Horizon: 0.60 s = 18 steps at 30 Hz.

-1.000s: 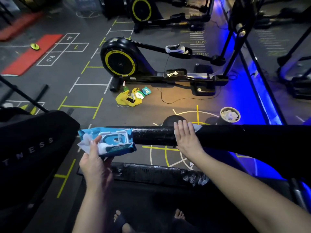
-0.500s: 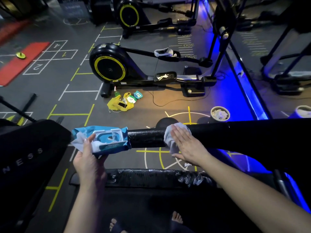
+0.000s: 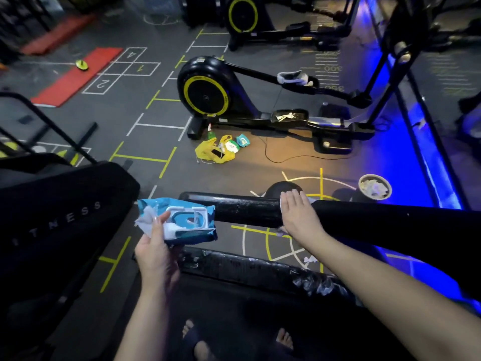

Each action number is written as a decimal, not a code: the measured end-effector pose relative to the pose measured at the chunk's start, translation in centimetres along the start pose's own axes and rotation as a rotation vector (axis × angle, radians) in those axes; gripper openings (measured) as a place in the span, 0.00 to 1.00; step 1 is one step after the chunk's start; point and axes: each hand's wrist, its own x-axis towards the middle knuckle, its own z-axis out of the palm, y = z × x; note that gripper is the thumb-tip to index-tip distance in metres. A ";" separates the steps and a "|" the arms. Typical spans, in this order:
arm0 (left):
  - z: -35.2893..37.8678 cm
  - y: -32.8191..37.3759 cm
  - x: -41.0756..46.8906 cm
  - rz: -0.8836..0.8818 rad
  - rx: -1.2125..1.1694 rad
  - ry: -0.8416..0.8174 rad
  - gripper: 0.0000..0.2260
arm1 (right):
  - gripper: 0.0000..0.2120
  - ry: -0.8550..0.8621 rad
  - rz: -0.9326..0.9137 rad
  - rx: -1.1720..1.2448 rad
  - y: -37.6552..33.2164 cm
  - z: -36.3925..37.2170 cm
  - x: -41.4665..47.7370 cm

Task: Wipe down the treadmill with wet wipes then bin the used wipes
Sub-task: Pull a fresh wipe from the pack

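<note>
The right hand [image 3: 299,213] lies flat on the treadmill's black handrail [image 3: 247,210], fingers straight and together, pressing a white wipe [image 3: 281,232] against it. Only scraps of the wipe show, at the heel of the palm and past the fingertips. To that hand's left the rail looks wet and speckled as far as its rounded free end. To its right the rail runs on dark and unbroken to the edge of view.

The left hand [image 3: 156,254] grips a blue wipes pack [image 3: 186,221] just in front of the rail's free end, thumb on top and fingers beneath. The pack's white flip lid stands open and a loose sheet bulges out by the thumb.

Below both hands runs the treadmill's front edge [image 3: 247,267], shiny with wet streaks, with open floor showing between it and the rail. Beyond the right fingertips and off to their right a round bin [image 3: 360,185] sits on the floor, holding crumpled white wipes.
</note>
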 end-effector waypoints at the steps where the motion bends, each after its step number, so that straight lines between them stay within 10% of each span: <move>1: -0.3 0.1 0.1 0.006 0.005 0.008 0.10 | 0.48 -0.008 0.010 0.018 -1.0 -0.5 0.7; 11: -1.0 1.0 0.5 -0.007 0.024 -0.021 0.08 | 0.62 0.122 -0.116 0.101 -4.0 -2.0 2.1; 18: 0.3 0.2 1.5 -0.059 0.055 -0.083 0.09 | 0.52 0.098 -0.255 0.199 0.3 -1.9 -0.5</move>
